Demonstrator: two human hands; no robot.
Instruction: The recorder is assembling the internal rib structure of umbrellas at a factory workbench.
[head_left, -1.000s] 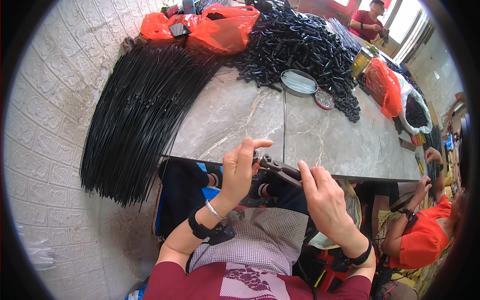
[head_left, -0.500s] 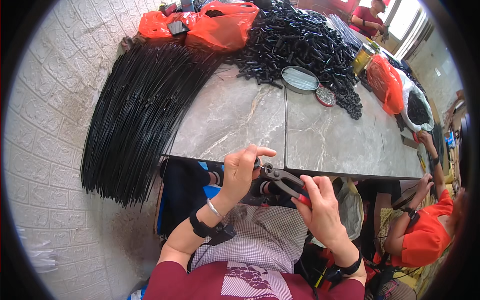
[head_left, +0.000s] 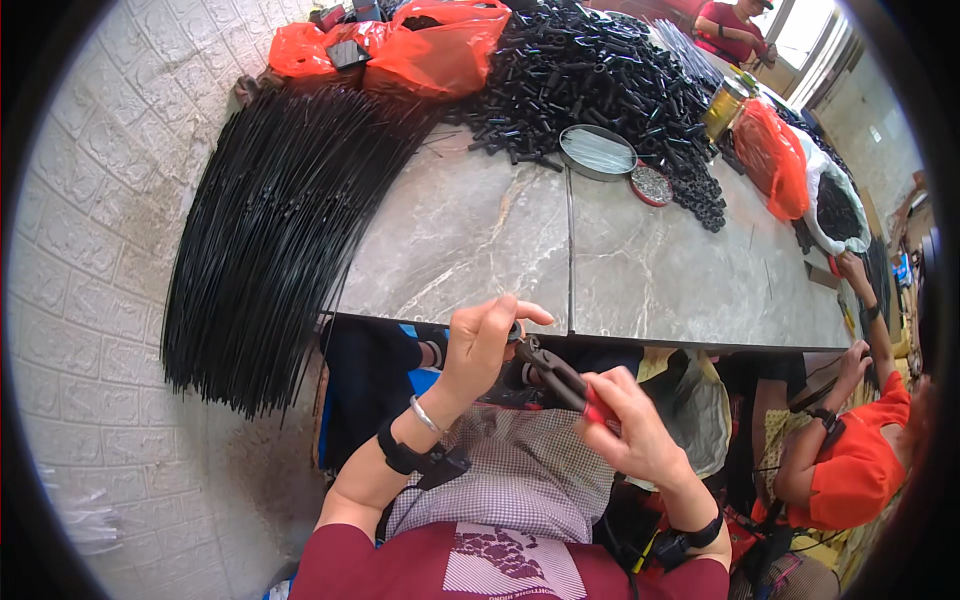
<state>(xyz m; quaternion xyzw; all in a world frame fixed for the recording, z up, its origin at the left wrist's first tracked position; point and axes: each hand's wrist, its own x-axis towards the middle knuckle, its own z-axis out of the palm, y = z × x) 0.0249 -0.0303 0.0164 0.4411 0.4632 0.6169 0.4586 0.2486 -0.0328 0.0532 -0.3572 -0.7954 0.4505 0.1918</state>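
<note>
My right hand is closed around the red grips of a pair of end-cutting pincers. Their dark jaws point up and left, close to the fingertips of my left hand. That hand pinches a small black tube-like piece, its forefinger stretched out to the right. Thin wire seems to show between the piece and the jaws, too small to make out surely. Both hands are over my lap, just off the table's near edge.
A marbled grey table bears a thick bundle of long black rods, a heap of black tube pieces, a tin of clear thin sticks and red bags. At right, a co-worker in orange reaches toward a white sack.
The pincers' handles have come together from a spread position. My right hand has shifted a little down and left, turning the tool steeper. My left hand stays almost where it was.
</note>
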